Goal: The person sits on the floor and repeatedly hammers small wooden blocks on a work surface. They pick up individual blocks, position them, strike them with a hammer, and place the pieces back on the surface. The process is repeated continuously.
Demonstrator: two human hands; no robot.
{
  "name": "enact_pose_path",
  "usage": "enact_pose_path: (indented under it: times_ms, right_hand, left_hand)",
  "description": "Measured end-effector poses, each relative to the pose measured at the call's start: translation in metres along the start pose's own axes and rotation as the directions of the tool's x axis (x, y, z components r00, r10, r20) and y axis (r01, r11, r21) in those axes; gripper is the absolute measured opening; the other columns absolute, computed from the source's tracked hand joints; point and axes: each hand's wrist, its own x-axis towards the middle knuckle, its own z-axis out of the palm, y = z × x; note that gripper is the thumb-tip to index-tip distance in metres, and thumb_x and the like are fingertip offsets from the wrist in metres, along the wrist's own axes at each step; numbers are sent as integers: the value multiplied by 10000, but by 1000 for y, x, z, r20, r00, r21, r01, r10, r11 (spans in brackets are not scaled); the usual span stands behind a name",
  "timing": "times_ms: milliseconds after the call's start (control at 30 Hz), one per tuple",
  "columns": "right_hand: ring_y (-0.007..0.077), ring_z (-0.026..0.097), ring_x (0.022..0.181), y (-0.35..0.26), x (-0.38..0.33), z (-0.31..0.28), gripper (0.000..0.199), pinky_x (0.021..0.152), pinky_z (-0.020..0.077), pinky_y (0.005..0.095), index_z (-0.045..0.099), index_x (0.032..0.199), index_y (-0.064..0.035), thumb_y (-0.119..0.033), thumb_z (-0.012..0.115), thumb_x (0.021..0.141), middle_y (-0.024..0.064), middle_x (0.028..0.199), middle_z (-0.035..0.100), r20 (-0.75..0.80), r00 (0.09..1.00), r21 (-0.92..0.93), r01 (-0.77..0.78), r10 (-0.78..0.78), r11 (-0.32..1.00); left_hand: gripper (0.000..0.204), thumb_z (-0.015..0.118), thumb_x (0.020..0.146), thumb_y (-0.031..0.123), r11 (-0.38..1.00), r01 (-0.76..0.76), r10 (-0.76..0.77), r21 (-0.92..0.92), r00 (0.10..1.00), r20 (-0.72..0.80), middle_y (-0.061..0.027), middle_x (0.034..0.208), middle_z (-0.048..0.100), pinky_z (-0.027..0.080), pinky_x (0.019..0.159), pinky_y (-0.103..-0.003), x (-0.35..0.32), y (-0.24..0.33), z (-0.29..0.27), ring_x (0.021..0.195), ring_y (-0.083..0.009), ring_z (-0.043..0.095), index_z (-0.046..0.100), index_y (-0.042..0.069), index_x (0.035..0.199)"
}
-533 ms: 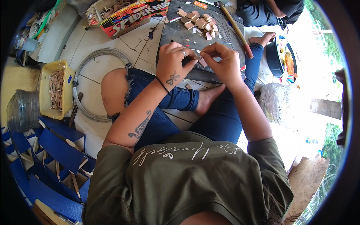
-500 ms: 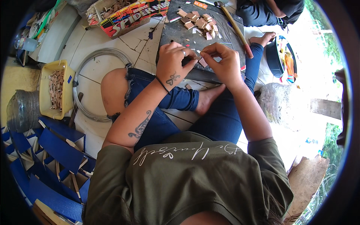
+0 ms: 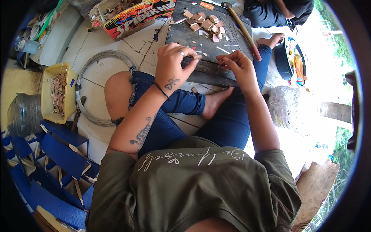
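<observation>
Bold white capitals on a red panel, with smaller lettering above, run along the side of the box at the upper left of the frame. White handwriting-style script with a small heart crosses your olive shirt, upside down at lower centre. Your left forearm bears a dark, curly lettered tattoo. At top centre, an orange scrap has pale marks too small to read.
</observation>
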Motion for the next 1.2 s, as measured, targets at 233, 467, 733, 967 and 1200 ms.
enact_pose_path:
  times_ms: [233,467,733,967,1200]
  right_hand:
    - [90,666,770,-12,-4,16,88,713,512,238,659,902,-9,-57,713,853,65,888,722,-55,971,-173,219,-232,960]
    - [136,705,763,-22,0,32,88,720,549,287,667,868,6,-63,711,835,92,808,720,-21,939,-402,308,-345,862]
    - [152,703,759,-21,1,31,96,713,549,293,666,857,12,-65,715,827,112,809,715,1,938,-435,314,-348,844]
    - [224,695,732,-18,3,32,97,676,538,329,667,855,2,-75,710,815,132,800,699,42,909,-467,384,-414,797]
    - [252,679,787,-23,5,31,118,703,527,339,675,850,-20,-106,735,795,119,846,684,70,911,-481,388,-406,786]
  left_hand:
    - [121,791,718,157,999,-49,49,-5,996,71,18,825,690,406,861,-368,-1,3,15,884,-201,614,710,138,805]
    - [125,803,711,156,999,-35,34,7,997,74,-6,824,690,419,859,-366,-2,1,16,889,-212,621,733,129,810]
    - [124,782,729,200,1000,-12,14,-22,997,79,-3,799,689,380,887,-382,-2,0,16,914,-210,612,708,121,789]
    - [120,775,731,199,1000,-19,20,-8,997,69,1,812,688,381,880,-394,-1,2,17,905,-212,605,702,125,791]
    - [92,731,773,160,996,-11,14,-84,999,40,-46,784,657,420,776,-398,3,9,24,802,-259,601,663,99,763]
